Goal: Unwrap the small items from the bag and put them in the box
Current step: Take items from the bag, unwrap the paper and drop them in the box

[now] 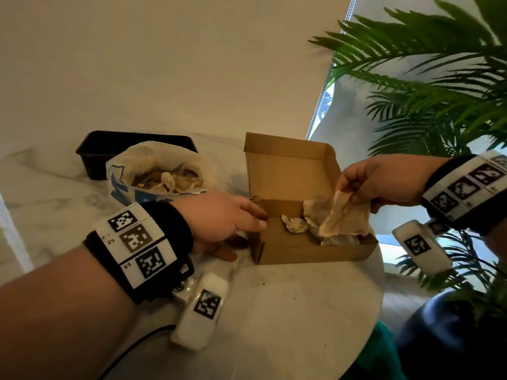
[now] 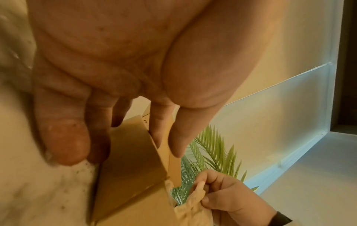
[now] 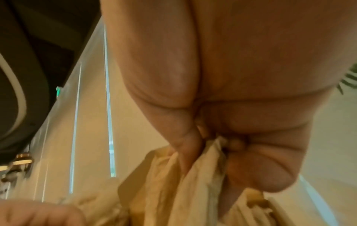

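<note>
Marble-patterned and round, the white desk (image 1: 288,311) stands against a plain cream wall, with palm fronds (image 1: 439,78) crowding in from the window side and dark crumbs scattered on its top. At its centre sits an open cardboard box (image 1: 301,250), lid raised, already holding a crumpled paper-wrapped lump (image 1: 293,224) and loose wrapping. The person's right hand (image 1: 384,182) pinches a sheet of tan wrapping paper (image 1: 343,218) by its top edge between thumb and fingers, letting it hang into the box, apparently so the paper falls away from whatever it covered. The left hand (image 1: 225,218) rests at the box's near-left corner with fingers extended and relaxed, holding nothing, seemingly steadying the light carton against the pull; the left wrist view shows fingertips (image 2: 160,134) touching the cardboard edge. Behind that hand, a white plastic bag (image 1: 153,174) with blue print gapes open, still full of wrapped items, so much unwrapping likely remains. A black tray (image 1: 93,152) sits behind the bag.
</note>
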A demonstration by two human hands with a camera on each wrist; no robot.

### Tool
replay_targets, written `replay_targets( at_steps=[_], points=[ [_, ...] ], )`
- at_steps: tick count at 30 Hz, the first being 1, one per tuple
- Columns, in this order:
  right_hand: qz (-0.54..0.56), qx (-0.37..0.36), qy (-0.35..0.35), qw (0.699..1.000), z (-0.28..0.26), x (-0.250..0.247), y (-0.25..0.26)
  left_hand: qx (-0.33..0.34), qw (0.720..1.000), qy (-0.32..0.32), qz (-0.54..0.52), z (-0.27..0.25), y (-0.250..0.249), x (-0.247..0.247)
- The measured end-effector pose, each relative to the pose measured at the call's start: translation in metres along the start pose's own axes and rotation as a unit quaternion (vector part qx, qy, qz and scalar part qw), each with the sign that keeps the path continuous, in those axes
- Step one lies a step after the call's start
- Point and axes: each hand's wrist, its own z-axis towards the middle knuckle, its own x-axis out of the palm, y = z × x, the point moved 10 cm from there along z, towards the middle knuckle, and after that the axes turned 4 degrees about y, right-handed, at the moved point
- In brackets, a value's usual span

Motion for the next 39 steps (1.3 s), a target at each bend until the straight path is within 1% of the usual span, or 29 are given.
replay_targets(
  at_steps=[2, 4, 5, 6, 8, 9, 10, 12, 13, 14, 16, 18, 19, 21, 22, 23, 25, 26, 27, 28, 30, 31, 32, 33, 34, 35, 37, 38, 39],
  points=[
    [-0.105, 0.022, 0.010, 0.994, 0.007, 0.004, -0.003, 0.003, 1.000, -0.007, -0.007, 0.002, 0.001, -0.002],
    [-0.236, 0.030, -0.005, 0.971, 0.014, 0.006, 0.002, 0.008, 1.000, -0.016, -0.019, 0.003, 0.002, -0.005],
    [-0.288, 0.019, -0.031, 0.957, 0.016, 0.005, 0.008, 0.011, 0.999, -0.020, -0.027, 0.003, 0.002, -0.006],
    [-0.315, 0.000, -0.070, 0.947, 0.017, 0.001, 0.016, 0.014, 0.999, -0.024, -0.033, 0.003, 0.001, -0.007],
    [-0.303, -0.028, -0.145, 0.941, 0.010, -0.008, 0.030, 0.021, 0.998, -0.032, -0.040, 0.004, 0.000, -0.009],
    [-0.296, -0.028, -0.154, 0.942, 0.006, -0.008, 0.032, 0.023, 0.998, -0.038, -0.040, 0.005, 0.000, -0.010],
    [-0.299, -0.016, -0.135, 0.945, 0.003, -0.001, 0.030, 0.024, 0.998, -0.042, -0.039, 0.005, 0.000, -0.011],
    [-0.323, 0.013, -0.050, 0.945, 0.000, 0.025, 0.022, 0.025, 0.998, -0.045, -0.041, 0.005, 0.000, -0.012],
    [-0.337, 0.021, -0.019, 0.941, -0.001, 0.038, 0.019, 0.025, 0.998, -0.047, -0.041, 0.005, 0.000, -0.012],
    [-0.348, 0.024, -0.006, 0.937, -0.002, 0.048, 0.018, 0.025, 0.998, -0.049, -0.040, 0.006, 0.000, -0.012],
    [-0.380, 0.025, -0.011, 0.925, 0.001, 0.057, 0.016, 0.028, 0.997, -0.051, -0.044, 0.005, 0.000, -0.012],
    [-0.413, 0.037, -0.007, 0.910, 0.002, 0.059, 0.016, 0.029, 0.997, -0.050, -0.043, 0.004, -0.001, -0.011],
    [-0.413, 0.047, -0.003, 0.909, 0.001, 0.058, 0.018, 0.030, 0.998, -0.048, -0.034, 0.002, -0.002, -0.010],
    [-0.389, 0.052, -0.011, 0.920, 0.001, 0.051, 0.024, 0.038, 0.997, -0.061, 0.000, -0.003, -0.005, -0.014],
    [-0.376, 0.037, -0.038, 0.925, 0.002, 0.044, 0.034, 0.053, 0.995, -0.081, 0.009, -0.008, -0.010, -0.022],
    [-0.353, 0.011, -0.080, 0.932, 0.001, 0.036, 0.048, 0.078, 0.991, -0.111, 0.002, -0.014, -0.018, -0.032],
    [-0.256, -0.056, -0.184, 0.947, -0.007, 0.020, 0.084, 0.134, 0.971, -0.195, -0.040, -0.030, -0.033, -0.063],
    [-0.191, -0.087, -0.217, 0.953, -0.012, 0.018, 0.101, 0.155, 0.956, -0.241, -0.055, -0.041, -0.038, -0.080],
    [-0.138, -0.104, -0.227, 0.958, -0.015, 0.021, 0.115, 0.170, 0.941, -0.284, -0.064, -0.053, -0.041, -0.098],
    [-0.094, -0.112, -0.216, 0.965, -0.014, 0.030, 0.127, 0.182, 0.927, -0.322, -0.068, -0.065, -0.045, -0.112],
    [-0.018, -0.149, -0.160, 0.976, -0.004, 0.056, 0.153, 0.195, 0.901, -0.383, -0.057, -0.088, -0.046, -0.138],
    [0.003, -0.178, -0.131, 0.975, 0.003, 0.069, 0.168, 0.192, 0.895, -0.401, -0.039, -0.098, -0.044, -0.148],
    [0.003, -0.200, -0.112, 0.973, 0.010, 0.080, 0.183, 0.183, 0.894, -0.408, -0.017, -0.105, -0.040, -0.153],
    [-0.004, -0.209, -0.096, 0.973, 0.016, 0.089, 0.197, 0.169, 0.900, -0.402, 0.014, -0.109, -0.035, -0.155],
    [-0.010, -0.215, -0.091, 0.972, 0.023, 0.094, 0.210, 0.154, 0.909, -0.383, 0.057, -0.110, -0.033, -0.152],
    [-0.005, -0.216, -0.082, 0.973, 0.031, 0.097, 0.220, 0.139, 0.920, -0.349, 0.111, -0.107, -0.030, -0.147],
    [-0.010, -0.192, -0.034, 0.981, 0.043, 0.110, 0.239, 0.096, 0.939, -0.252, 0.211, -0.100, -0.023, -0.125],
    [-0.045, -0.182, -0.007, 0.982, 0.051, 0.119, 0.245, 0.067, 0.937, -0.210, 0.270, -0.097, -0.020, -0.115],
    [-0.085, -0.169, 0.019, 0.982, 0.061, 0.127, 0.249, 0.036, 0.921, -0.175, 0.347, -0.094, -0.016, -0.107]
  ],
)
